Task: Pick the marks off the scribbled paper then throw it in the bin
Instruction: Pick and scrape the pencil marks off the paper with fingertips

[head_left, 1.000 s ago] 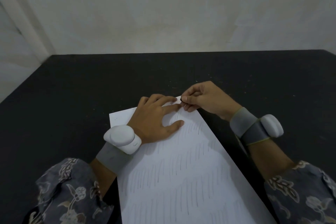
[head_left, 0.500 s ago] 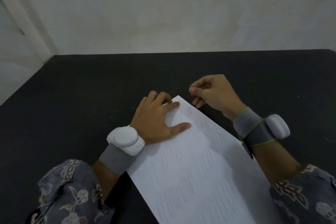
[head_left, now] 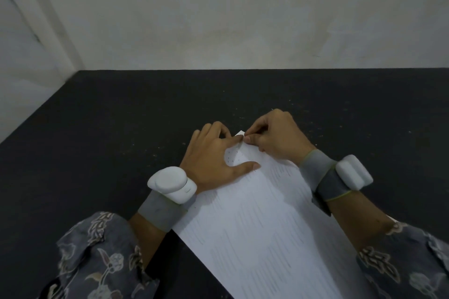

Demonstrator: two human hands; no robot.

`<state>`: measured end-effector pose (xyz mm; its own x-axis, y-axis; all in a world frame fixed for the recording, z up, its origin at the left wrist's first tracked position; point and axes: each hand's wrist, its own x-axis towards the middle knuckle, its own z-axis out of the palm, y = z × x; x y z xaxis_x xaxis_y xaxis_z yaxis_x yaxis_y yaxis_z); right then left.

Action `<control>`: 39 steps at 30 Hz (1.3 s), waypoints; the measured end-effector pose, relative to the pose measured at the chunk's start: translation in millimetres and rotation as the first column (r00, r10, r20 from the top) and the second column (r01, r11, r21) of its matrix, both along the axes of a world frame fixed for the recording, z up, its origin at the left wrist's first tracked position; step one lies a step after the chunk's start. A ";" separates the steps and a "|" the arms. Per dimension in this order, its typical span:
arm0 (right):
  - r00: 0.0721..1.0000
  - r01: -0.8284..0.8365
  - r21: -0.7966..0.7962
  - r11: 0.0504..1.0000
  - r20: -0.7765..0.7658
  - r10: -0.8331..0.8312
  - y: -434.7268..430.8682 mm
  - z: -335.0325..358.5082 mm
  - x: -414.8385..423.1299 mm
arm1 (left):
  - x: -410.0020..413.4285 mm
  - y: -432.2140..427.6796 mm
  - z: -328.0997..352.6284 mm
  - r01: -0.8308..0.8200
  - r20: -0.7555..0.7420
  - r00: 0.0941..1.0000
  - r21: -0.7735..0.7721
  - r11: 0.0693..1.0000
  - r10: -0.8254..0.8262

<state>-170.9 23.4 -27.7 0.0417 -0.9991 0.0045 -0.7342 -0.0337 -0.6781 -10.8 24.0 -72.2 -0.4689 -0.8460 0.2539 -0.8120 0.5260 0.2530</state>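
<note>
A white sheet of paper (head_left: pixel 262 226) covered in rows of short dark pen strokes lies at a slant on the black table (head_left: pixel 121 141). My left hand (head_left: pixel 213 158) rests flat on the paper's far end, fingers spread, index fingertip near the far corner. My right hand (head_left: pixel 272 138) is at that same corner with thumb and forefinger pinched together on the paper's surface, the other fingers curled. What the pinch holds is too small to see. No bin is in view.
A pale wall (head_left: pixel 218 19) rises behind the table's far edge. The table's left edge runs diagonally at the left. Tiny light specks dot the black surface around the hands. Both wrists wear grey bands with white devices.
My right hand lifted away from the paper's corner and has come back down to pinch at it again. The paper has turned slightly under my left hand.
</note>
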 end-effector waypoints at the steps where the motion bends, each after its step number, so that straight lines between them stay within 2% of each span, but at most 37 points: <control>1: 1.000 0.015 -0.039 0.999 -0.017 -0.016 -0.1 -1.4 2.0 | -0.1 0.6 0.3 -0.006 0.007 1.000 -0.001 1.000 0.006; 3: 0.999 0.021 -0.048 0.999 -0.030 -0.022 -0.6 -0.8 3.0 | 0.2 0.1 0.4 -0.021 0.010 1.000 0.000 1.000 0.021; 7: 1.000 -0.022 0.084 0.996 -0.014 0.023 -1.4 4.7 -6.8 | -0.9 -0.5 0.8 -0.037 0.043 0.998 0.015 0.999 0.036; 12: 0.997 0.077 -0.035 0.996 0.019 -0.077 -4.5 -3.3 -0.4 | -0.8 0.2 0.9 -0.038 0.053 0.998 0.025 0.999 0.037; 17: 0.999 -0.023 0.131 0.991 0.037 0.018 -1.0 6.7 -14.3 | -0.3 0.2 0.8 -0.047 0.036 0.998 0.029 0.998 0.046; 21: 0.998 0.045 -0.008 0.999 0.034 -0.045 -3.6 0.0 -7.3 | -0.7 -0.1 0.8 -0.048 0.036 0.998 0.035 0.998 0.046; 23: 0.997 0.058 -0.029 0.998 0.055 -0.056 -3.4 -2.1 -5.9 | -0.7 -0.2 1.1 -0.052 0.048 0.998 0.036 0.998 0.050; 27: 0.996 -0.070 0.111 0.991 0.065 0.063 -0.3 4.6 -14.5 | -0.5 0.1 2.3 -0.054 0.039 0.998 0.051 0.997 0.052; 33: 0.999 0.035 -0.102 0.994 0.015 -0.033 -7.2 -6.8 -0.8 | -0.4 1.2 3.4 -0.047 0.033 0.998 0.048 0.998 0.045; 37: 0.998 -0.061 0.072 0.996 -0.008 0.061 -4.3 3.2 -11.2 | 0.0 1.3 2.6 -0.055 0.020 0.998 0.060 0.997 0.054; 39: 0.998 -0.065 0.088 0.994 -0.011 0.067 -4.9 4.3 -13.2 | -0.2 0.8 2.4 -0.051 0.020 0.999 0.050 0.997 0.050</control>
